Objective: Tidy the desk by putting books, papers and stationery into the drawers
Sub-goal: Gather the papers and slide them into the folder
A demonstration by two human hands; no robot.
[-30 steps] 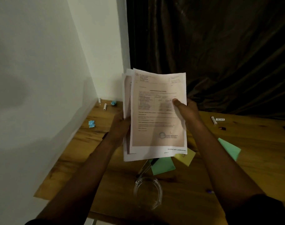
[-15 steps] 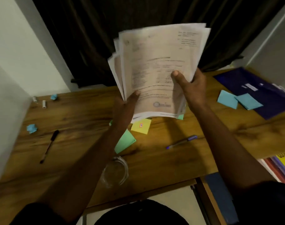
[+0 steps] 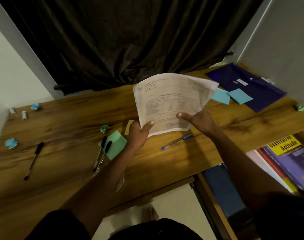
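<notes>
While aloft, papers near blue pen.

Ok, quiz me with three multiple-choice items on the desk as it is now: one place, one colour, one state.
1. Where on the desk is the folder?
A far left
B far right
C middle

2. The note under the two black pens is:
A green
B pink
C white

3. The papers are:
A flat on the desk
B crumpled
C held up off the desk

Answers:
1 B, it lies at the desk's far right end.
2 A, the square beneath them is green.
3 C, the left hand and right hand grip their lower edge above the desk.
</notes>
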